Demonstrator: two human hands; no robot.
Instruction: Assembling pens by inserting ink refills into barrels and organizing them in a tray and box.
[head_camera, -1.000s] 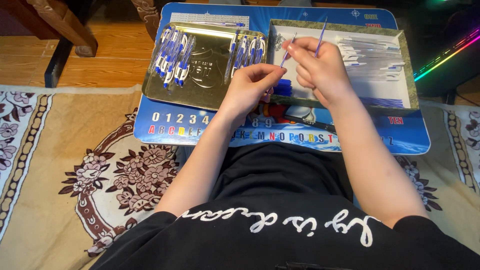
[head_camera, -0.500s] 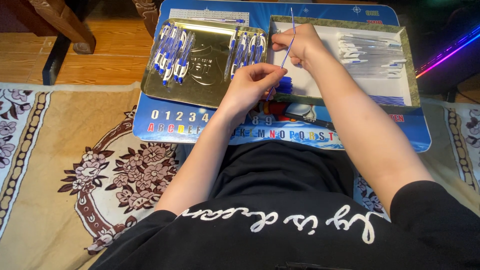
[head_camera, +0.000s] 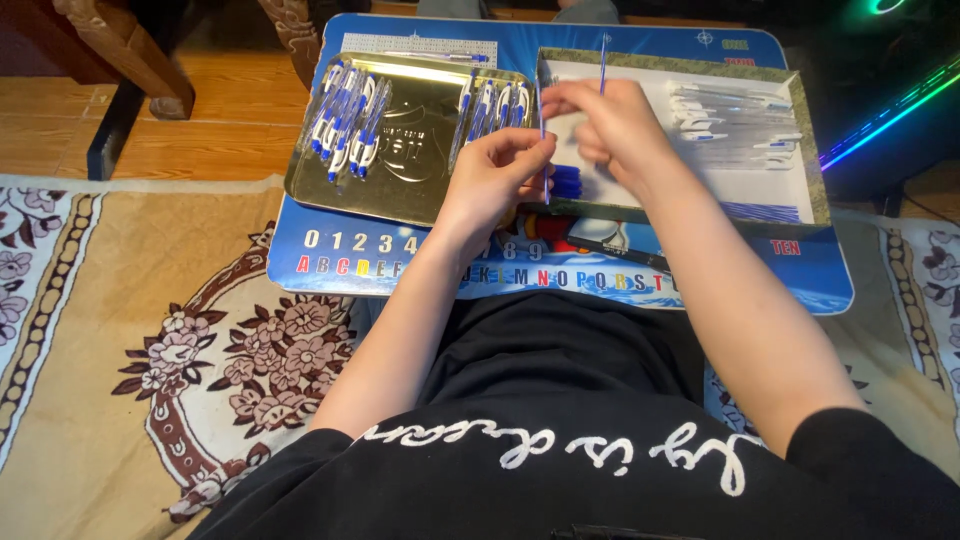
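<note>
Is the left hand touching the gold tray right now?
Apart. The head view shows the left hand raised over the gold tray, pinching a thin pen refill, not resting on it.

Both forearms bare, extended forward from the torso and converging toward the centre of the view; left hand (head_camera: 495, 175) sits slightly lower and nearer the body, back of hand toward the camera, fingers curled inward, thumb and forefinger pinched together at the tips; right hand (head_camera: 612, 128) lies just beside it and a little further out, knuckles up, fingers bunched and closed in a pinch; the two hands nearly meet at the fingertips; left wrist straight, right wrist bent slightly inward; black short sleeves at both upper arms.
</note>
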